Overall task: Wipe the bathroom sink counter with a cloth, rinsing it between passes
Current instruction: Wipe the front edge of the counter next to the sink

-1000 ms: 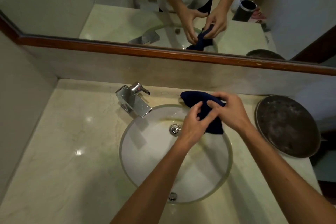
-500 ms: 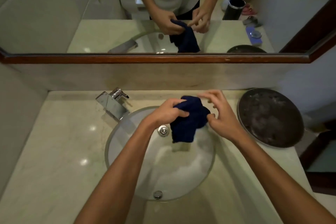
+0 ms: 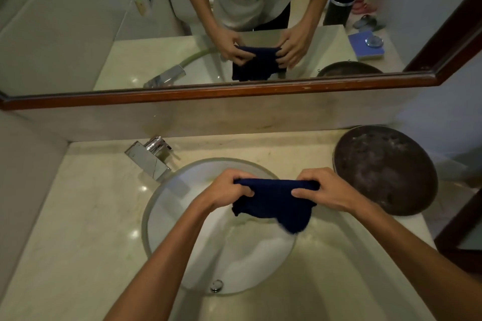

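You hold the dark blue cloth stretched above the round sink basin, its lower edge hanging loose. Your left hand grips its left end with curled fingers, and your right hand grips its right end the same way. The chrome faucet stands at ten o'clock from the cloth, and a dark round pan rests on the marble tabletop at two o'clock. The mirror runs along the wall at twelve o'clock.

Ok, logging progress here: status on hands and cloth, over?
Left hand and right hand both grip the dark blue cloth, stretched above the round glass sink basin. Nothing in the way.
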The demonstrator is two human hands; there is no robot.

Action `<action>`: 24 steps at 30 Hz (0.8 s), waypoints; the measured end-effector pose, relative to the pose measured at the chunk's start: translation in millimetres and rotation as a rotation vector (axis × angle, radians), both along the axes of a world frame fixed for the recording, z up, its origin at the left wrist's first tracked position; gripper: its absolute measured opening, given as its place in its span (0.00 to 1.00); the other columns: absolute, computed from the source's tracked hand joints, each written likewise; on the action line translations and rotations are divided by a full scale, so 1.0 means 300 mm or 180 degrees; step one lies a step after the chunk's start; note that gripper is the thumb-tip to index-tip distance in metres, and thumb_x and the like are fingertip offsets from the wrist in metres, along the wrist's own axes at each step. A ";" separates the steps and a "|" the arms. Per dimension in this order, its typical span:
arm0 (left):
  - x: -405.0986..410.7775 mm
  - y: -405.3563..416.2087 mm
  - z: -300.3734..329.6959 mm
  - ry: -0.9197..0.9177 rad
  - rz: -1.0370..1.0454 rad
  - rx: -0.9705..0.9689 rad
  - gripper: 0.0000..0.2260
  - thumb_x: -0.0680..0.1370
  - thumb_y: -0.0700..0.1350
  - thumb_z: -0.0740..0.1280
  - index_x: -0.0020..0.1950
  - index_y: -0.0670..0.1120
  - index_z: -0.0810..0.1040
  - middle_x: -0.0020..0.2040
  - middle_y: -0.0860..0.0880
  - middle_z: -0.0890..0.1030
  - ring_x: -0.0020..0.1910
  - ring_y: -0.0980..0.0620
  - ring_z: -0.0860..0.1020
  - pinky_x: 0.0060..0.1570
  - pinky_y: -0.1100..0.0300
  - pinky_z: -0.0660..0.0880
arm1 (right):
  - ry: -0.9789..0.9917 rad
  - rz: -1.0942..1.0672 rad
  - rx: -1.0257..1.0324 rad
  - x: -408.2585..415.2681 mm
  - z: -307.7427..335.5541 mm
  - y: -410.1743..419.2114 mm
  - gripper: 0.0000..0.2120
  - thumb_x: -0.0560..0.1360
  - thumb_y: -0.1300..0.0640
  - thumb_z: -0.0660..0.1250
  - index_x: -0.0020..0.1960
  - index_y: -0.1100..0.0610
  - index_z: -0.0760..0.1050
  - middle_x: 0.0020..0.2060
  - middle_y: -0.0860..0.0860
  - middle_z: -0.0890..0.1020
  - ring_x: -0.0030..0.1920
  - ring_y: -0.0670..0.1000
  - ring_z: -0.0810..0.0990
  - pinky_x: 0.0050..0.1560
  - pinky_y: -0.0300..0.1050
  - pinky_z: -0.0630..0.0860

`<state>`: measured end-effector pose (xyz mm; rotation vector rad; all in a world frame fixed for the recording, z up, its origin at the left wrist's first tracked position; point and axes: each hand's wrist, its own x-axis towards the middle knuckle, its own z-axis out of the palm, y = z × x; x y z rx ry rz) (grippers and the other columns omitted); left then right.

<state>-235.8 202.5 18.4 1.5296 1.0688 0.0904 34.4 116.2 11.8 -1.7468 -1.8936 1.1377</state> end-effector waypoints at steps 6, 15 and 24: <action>0.018 0.050 -0.036 -0.0318 0.0558 -0.0316 0.15 0.74 0.32 0.69 0.55 0.48 0.86 0.49 0.49 0.87 0.49 0.49 0.84 0.45 0.56 0.81 | 0.0142 -0.0403 -0.0088 0.018 -0.017 0.049 0.04 0.80 0.52 0.69 0.49 0.51 0.81 0.41 0.45 0.85 0.42 0.45 0.83 0.47 0.55 0.80; 0.100 0.382 -0.166 -0.0173 0.1906 0.0224 0.28 0.73 0.44 0.79 0.69 0.45 0.74 0.60 0.50 0.80 0.57 0.54 0.79 0.55 0.62 0.78 | -0.1446 -0.1958 0.0708 -0.020 -0.078 0.424 0.22 0.77 0.47 0.72 0.66 0.56 0.75 0.60 0.53 0.80 0.59 0.56 0.79 0.57 0.53 0.77; 0.032 0.118 -0.448 0.0234 0.1989 0.0761 0.10 0.79 0.41 0.66 0.60 0.48 0.78 0.56 0.48 0.80 0.52 0.47 0.80 0.58 0.45 0.79 | -0.1845 -0.0606 0.1068 -0.205 -0.388 0.392 0.26 0.82 0.45 0.63 0.74 0.58 0.71 0.69 0.57 0.76 0.69 0.60 0.73 0.65 0.58 0.75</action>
